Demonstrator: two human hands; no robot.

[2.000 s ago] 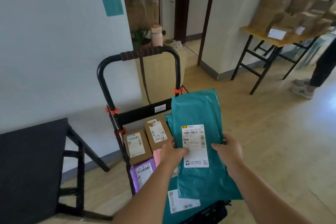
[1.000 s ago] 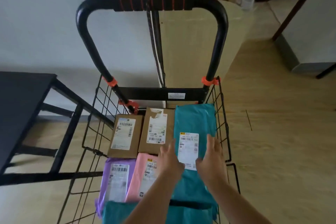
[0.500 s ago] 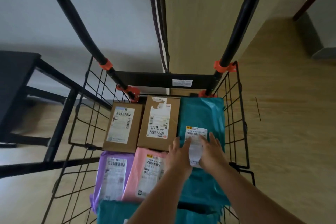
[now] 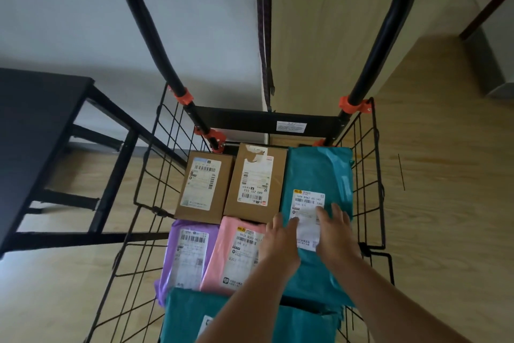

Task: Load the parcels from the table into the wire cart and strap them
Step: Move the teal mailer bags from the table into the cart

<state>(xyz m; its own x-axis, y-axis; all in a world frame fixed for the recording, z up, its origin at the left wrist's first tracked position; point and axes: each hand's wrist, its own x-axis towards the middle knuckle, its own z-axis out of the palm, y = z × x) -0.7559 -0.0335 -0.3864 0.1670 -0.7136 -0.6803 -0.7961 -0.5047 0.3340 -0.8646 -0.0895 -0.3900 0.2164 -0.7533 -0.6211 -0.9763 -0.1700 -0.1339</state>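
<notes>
The black wire cart (image 4: 367,175) stands below me with a tall looped handle. A long teal mailer bag (image 4: 317,173) lies along its right side. My left hand (image 4: 281,237) and my right hand (image 4: 335,228) both rest flat on that bag, at either side of its white label. Left of it sit two brown boxes (image 4: 204,184) (image 4: 254,181), with a purple bag (image 4: 186,253) and a pink bag (image 4: 236,253) nearer me. Another teal bag (image 4: 192,315) lies at the near end, partly under my arms. A dark strap (image 4: 265,36) hangs from the handle.
A black table (image 4: 33,131) with metal legs stands at the left, beside the cart. A pale wooden cabinet (image 4: 328,36) is behind the handle against the white wall. Wooden floor (image 4: 445,203) extends to the right of the cart.
I carried the long teal bag to the cart and laid it along the right side. My hands went from gripping it to lying flat on it. The view moved closer.
</notes>
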